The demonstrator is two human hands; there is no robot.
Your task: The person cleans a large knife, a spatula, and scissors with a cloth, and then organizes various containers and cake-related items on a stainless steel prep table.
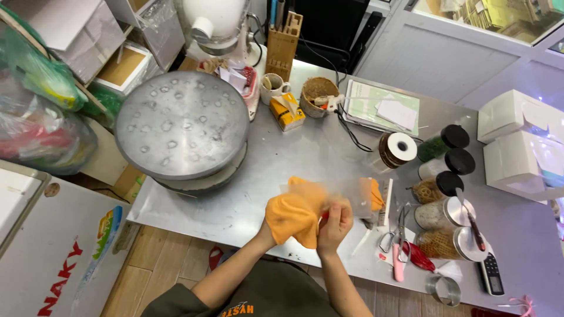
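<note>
My left hand [281,222] is wrapped in an orange cloth [294,212] and grips it over the near edge of the steel table [305,158]. My right hand [336,222] is closed beside it, fingers pinched around the cloth and something small and red that I cannot identify. A clear, blurred plastic sheet or scraper [355,196] sticks out from the cloth to the right, with more orange cloth behind it.
A big round metal turntable [182,123] fills the table's left. Scissors [398,238], a pink-handled tool [398,267], several dark-lidded jars [449,185], a ribbon roll [398,148], a metal ring [445,289] and white boxes [517,147] lie right. A mixer, knife block and basket stand at the back.
</note>
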